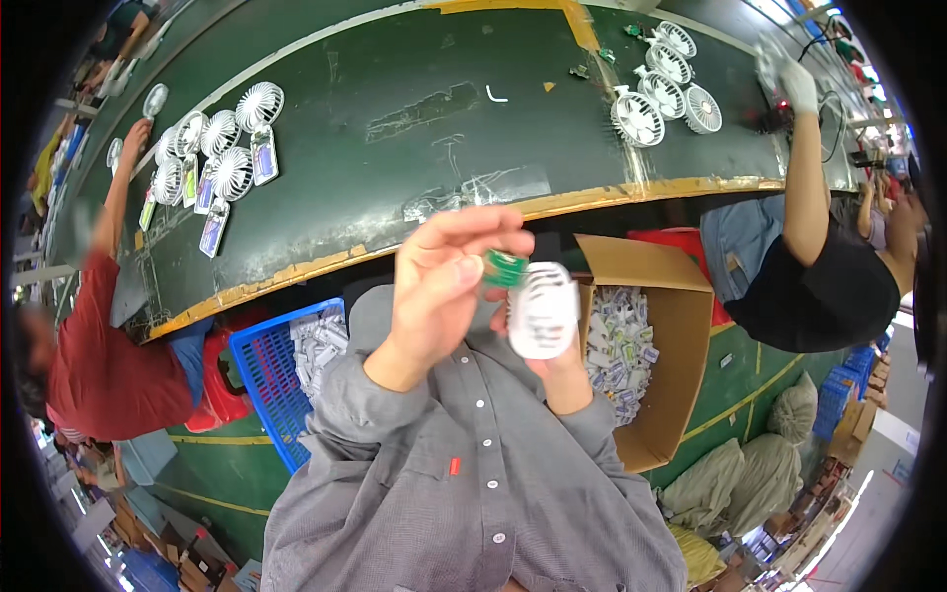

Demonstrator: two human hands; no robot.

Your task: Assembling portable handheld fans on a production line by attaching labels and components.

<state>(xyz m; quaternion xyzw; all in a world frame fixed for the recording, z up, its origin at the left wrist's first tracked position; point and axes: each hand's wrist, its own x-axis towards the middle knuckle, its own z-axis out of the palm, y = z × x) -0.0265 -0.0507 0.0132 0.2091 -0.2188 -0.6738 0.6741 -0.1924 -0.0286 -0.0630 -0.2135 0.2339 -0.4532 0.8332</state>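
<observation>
Above my lap, in front of the table edge, my left hand (439, 291) pinches a small green circuit board (506, 269) between thumb and fingers. Just right of the board, my right hand (562, 380) grips a white slotted fan (544, 314), blurred by motion. Most of my right fingers are hidden behind it. Board and fan are very close; I cannot tell whether they touch. On the table's left lie several white handheld fans (233, 174), some with handles showing batteries. At the right are more round white fan heads (639, 120) with small green boards near them.
The green table (395, 158) has a worn, taped front edge. A blue basket (258, 365) of small white parts stands to my left; an open cardboard box (681, 385) of similar parts stands to my right. One person in red (123, 360) works left, another in black (819, 286) right.
</observation>
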